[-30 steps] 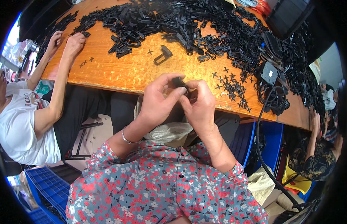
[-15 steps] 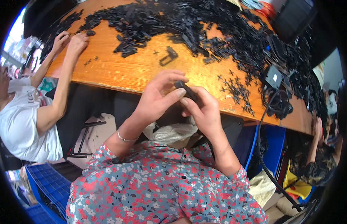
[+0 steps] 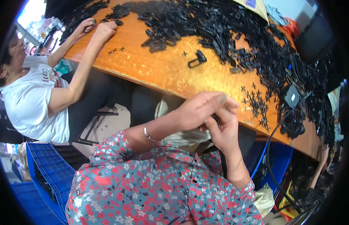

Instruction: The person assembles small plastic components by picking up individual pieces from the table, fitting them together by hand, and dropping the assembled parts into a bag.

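Table [image 3: 152,71]: wooden, bearing a heap of black parts [image 3: 182,18]. Left hand [image 3: 202,109] overlaps right hand [image 3: 225,132] at the table's near edge; how far either grip is closed cannot be determined. Between them, mostly covered, sits a dark piece [image 3: 218,119]. Beyond the hands, a black clip [image 3: 197,59] lies apart from the heap. Smallest: black crosses [image 3: 256,101], to the right.

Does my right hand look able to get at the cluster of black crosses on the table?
Probably yes: the right hand has nothing visible between it and the cluster of crosses on the table, though it is against the left hand.
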